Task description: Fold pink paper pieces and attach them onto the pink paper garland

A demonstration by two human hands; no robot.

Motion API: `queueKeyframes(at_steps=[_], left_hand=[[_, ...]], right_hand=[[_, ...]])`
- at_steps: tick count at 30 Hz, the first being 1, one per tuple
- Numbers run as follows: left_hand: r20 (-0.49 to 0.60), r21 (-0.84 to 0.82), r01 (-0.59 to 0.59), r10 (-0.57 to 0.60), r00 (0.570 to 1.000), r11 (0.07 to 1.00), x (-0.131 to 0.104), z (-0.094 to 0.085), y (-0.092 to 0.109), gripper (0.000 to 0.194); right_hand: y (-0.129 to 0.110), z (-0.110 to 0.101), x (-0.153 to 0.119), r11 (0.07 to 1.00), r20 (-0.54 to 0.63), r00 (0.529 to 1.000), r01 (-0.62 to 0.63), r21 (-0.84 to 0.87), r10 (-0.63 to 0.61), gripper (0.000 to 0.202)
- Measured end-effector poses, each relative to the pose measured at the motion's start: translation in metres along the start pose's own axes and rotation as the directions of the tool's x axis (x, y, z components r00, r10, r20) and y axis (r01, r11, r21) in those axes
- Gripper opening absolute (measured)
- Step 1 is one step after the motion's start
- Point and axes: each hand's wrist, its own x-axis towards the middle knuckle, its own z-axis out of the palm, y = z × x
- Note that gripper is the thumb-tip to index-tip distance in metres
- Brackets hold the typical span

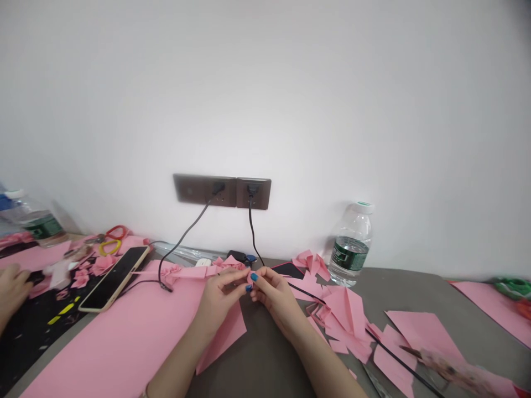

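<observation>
Both my hands meet at the middle of the head view, above the grey table [259,359]. Between their fingertips is a small pink paper piece [250,279], mostly covered by the fingers. My left hand [224,296] pinches it from the left, and my right hand [274,293] from the right, thumbs with blue nails pressed close together. Under my left forearm lies a large pink sheet [124,337]. Folded pink paper pieces [346,312] are heaped to the right of my right hand.
A phone [116,279], yellow-handled scissors [109,247] and another person's hand [14,287] are at left. Black cables run from a wall socket [253,193]. A water bottle [350,249] stands by the wall. Pink cut sheets [425,331] lie at right.
</observation>
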Motion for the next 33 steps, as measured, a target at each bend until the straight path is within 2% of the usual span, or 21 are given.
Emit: queueKeyframes(at_steps=[3, 8, 13, 18, 21, 23, 24, 27, 30, 33], left_hand=[[0.011, -0.055, 0.031, -0.031, 0.999, 0.998, 0.0, 0.001, 0.0, 0.028], [0.016, -0.04, 0.017, -0.016, 1.0, 0.999, 0.0, 0.0, -0.001, 0.022], [0.054, -0.15, 0.135, -0.129, 0.99, 0.979, 0.001, 0.001, 0.002, 0.027], [0.111, -0.375, 0.334, -0.316, 0.942, 0.864, -0.001, 0.004, 0.011, 0.03], [0.107, -0.495, 0.389, -0.39, 0.915, 0.777, -0.001, 0.002, 0.013, 0.032], [0.101, -0.543, 0.402, -0.417, 0.903, 0.738, 0.0, 0.0, 0.012, 0.033], [0.105, -0.556, 0.406, -0.423, 0.9, 0.725, 0.0, -0.001, 0.011, 0.033], [0.127, -0.568, 0.412, -0.419, 0.899, 0.713, 0.002, -0.003, 0.01, 0.032], [0.147, -0.571, 0.421, -0.417, 0.897, 0.704, 0.002, -0.003, 0.01, 0.031], [0.173, -0.558, 0.443, -0.424, 0.889, 0.701, 0.001, -0.003, 0.011, 0.029]], right_hand=[[0.0, 0.0, 0.0, 1.0, 0.005, 1.0, 0.003, -0.004, -0.003, 0.04], [0.002, -0.001, 0.0, 1.0, 0.001, 1.0, 0.009, -0.013, -0.009, 0.042], [0.004, -0.002, 0.001, 1.0, 0.022, 1.0, 0.008, -0.029, -0.007, 0.043], [0.006, -0.004, 0.003, 0.994, 0.045, 0.998, 0.057, -0.098, -0.053, 0.043], [0.004, -0.005, 0.002, 0.979, 0.014, 0.988, 0.151, -0.135, -0.151, 0.04], [0.001, -0.006, 0.0, 0.934, -0.029, 0.954, 0.286, -0.214, -0.298, 0.033], [-0.002, -0.006, -0.002, 0.888, -0.038, 0.921, 0.362, -0.284, -0.388, 0.027], [-0.008, -0.004, -0.007, 0.684, 0.05, 0.8, 0.541, -0.49, -0.598, 0.011], [-0.011, -0.001, -0.01, 0.5, 0.183, 0.728, 0.608, -0.617, -0.66, 0.008], [-0.011, 0.0, -0.011, 0.417, 0.252, 0.694, 0.639, -0.646, -0.674, 0.012]])
